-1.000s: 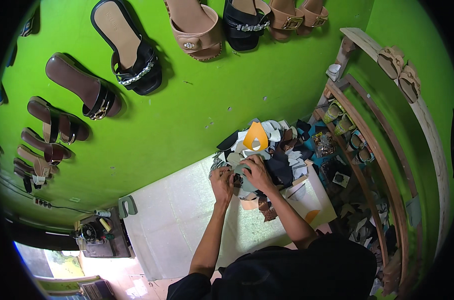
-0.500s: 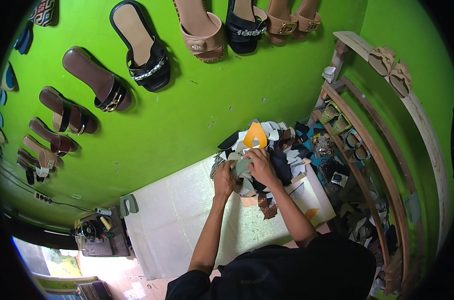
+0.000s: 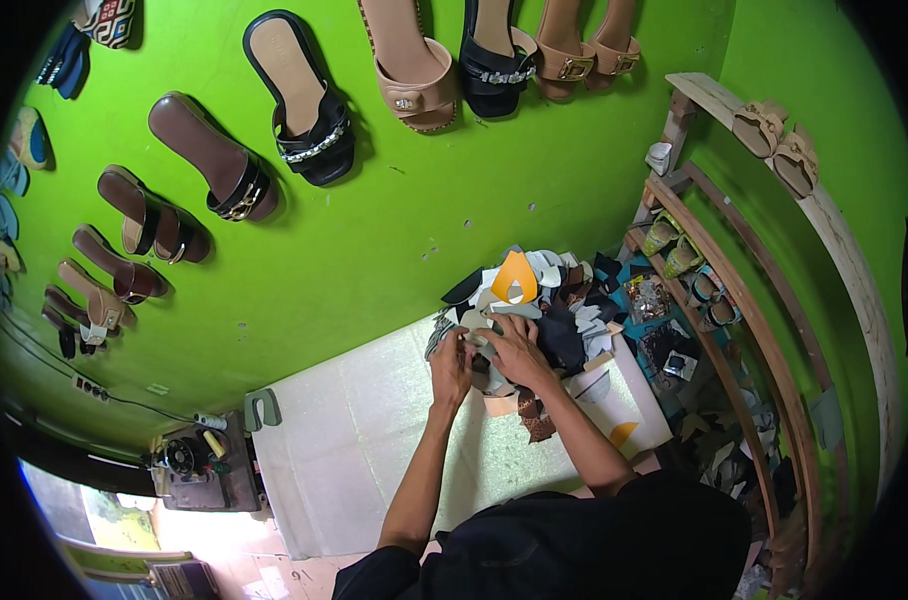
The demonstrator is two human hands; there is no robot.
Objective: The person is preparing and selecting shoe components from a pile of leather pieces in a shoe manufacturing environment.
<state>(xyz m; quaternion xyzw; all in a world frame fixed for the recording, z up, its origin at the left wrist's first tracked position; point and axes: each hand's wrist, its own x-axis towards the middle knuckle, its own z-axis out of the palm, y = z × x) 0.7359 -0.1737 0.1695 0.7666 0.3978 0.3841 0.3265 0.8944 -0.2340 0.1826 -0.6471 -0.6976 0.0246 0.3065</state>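
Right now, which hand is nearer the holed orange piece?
The right hand, just below the holed orange piece in the picture; the left hand is lower, farther left.

Your counter (image 3: 344, 430) shows a smooth, shiny top — the scraps (image 3: 562, 340) on it look like matt leather or cloth. Beside you, the rack (image 3: 715, 98) is rough-looking wood — the sandal buckles (image 3: 574, 69) gleam like metal.

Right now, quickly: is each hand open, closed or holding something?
Left hand: fingers bent at the cut scraps; grip cannot be told.
Right hand: fingers bent over the scraps; grip cannot be told.
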